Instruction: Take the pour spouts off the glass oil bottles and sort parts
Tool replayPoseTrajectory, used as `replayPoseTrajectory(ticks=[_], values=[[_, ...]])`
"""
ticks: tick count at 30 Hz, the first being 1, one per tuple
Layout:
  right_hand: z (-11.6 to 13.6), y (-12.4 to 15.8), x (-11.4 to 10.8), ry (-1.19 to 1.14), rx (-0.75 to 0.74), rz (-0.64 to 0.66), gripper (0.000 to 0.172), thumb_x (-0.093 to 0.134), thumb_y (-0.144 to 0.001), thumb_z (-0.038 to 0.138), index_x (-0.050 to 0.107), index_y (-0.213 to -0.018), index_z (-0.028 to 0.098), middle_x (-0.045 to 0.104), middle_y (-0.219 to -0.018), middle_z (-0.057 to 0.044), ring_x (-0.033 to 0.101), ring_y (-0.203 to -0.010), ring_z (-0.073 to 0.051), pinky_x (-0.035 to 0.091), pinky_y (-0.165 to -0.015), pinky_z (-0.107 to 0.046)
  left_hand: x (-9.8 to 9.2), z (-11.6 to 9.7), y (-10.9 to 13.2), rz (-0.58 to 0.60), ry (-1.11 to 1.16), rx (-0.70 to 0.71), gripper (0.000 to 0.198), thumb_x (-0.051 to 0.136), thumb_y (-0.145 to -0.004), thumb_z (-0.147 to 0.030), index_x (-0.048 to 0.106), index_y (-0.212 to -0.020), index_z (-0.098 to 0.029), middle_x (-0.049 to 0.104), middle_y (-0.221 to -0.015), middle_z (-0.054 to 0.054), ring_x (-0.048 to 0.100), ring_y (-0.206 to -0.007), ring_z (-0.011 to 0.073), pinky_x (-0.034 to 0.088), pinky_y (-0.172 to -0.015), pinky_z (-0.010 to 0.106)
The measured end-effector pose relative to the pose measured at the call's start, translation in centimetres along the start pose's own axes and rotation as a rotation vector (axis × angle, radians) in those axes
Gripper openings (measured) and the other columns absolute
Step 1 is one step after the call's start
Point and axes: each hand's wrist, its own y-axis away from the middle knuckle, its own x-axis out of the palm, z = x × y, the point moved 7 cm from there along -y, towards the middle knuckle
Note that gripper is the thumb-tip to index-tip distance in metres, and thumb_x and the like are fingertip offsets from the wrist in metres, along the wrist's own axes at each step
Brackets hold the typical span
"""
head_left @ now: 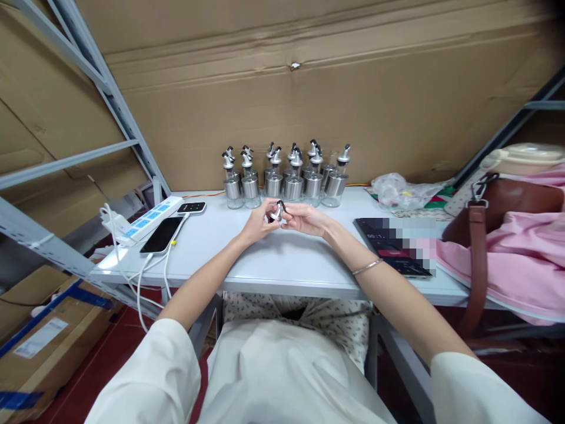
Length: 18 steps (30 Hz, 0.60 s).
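Note:
Over the middle of the table (247, 265), both hands meet around a small silver and black pour spout (276, 214). My left hand (259, 220) is closed around the silver body. The fingertips of my right hand (308, 219) pinch the spout's black tip from the other side. Just beyond my hands stand several oil bottles (293, 187), glass with brushed-metal sleeves, grouped in rows. Most carry the same kind of silver and black spout. At the back right, one bottle (328, 167) is partly hidden, and I see no spout on it.
To the left lie a white power strip (150, 221), a phone (162, 234), a smaller device (191, 208) and white cables. A tablet (392, 244), a plastic bag (401, 191), a brown leather bag (507, 206) and pink cloth (525, 253) occupy the right. Cardboard (309, 106) backs the table.

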Motion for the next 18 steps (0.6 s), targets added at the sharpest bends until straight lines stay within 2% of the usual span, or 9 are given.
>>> replayPoseTrajectory(ticks=[5,9,14,18], values=[[0.32,0.27,-0.36,0.006,0.025,0.0,0.007,0.053,-0.086,0.012,0.058,-0.09,0.013,0.049,-0.058,0.007,0.042,-0.043,-0.004,0.052,-0.075,-0.028,0.13,-0.12,-0.15,-0.01,0.019,0.023,0.05,0.055,-0.063,-0.017,0.047,-0.113,-0.015,0.065,-0.086,0.0,0.052,-0.068,0.0084,0.041,-0.066,0.02],[0.56,0.45,-0.26,0.031,0.034,0.064,0.009,0.053,-0.085,0.011,0.058,-0.093,0.011,0.05,-0.056,0.007,0.041,-0.041,-0.003,0.053,-0.077,-0.029,0.08,-0.26,-0.15,-0.004,-0.008,0.022,0.052,0.056,-0.062,-0.018,0.048,-0.113,-0.015,0.062,-0.084,-0.001,0.051,-0.068,0.0082,0.04,-0.067,0.02],[0.59,0.42,0.29,0.011,0.018,0.138,0.012,0.056,-0.084,0.011,0.057,-0.096,0.01,0.052,-0.057,0.006,0.047,-0.047,-0.005,0.053,-0.077,-0.027,0.04,0.0,-0.17,-0.009,0.028,0.009,0.051,0.055,-0.063,-0.017,0.049,-0.114,-0.015,0.063,-0.087,0.0,0.053,-0.071,0.0085,0.041,-0.068,0.02],[0.77,0.52,0.2,0.023,0.01,0.14,0.013,0.056,-0.084,0.012,0.057,-0.096,0.01,0.052,-0.058,0.007,0.041,-0.041,-0.002,0.052,-0.079,-0.027,0.29,-0.13,-0.29,-0.014,0.077,0.032,0.052,0.054,-0.064,-0.017,0.048,-0.115,-0.016,0.065,-0.091,0.001,0.057,-0.077,0.0096,0.043,-0.073,0.021]])
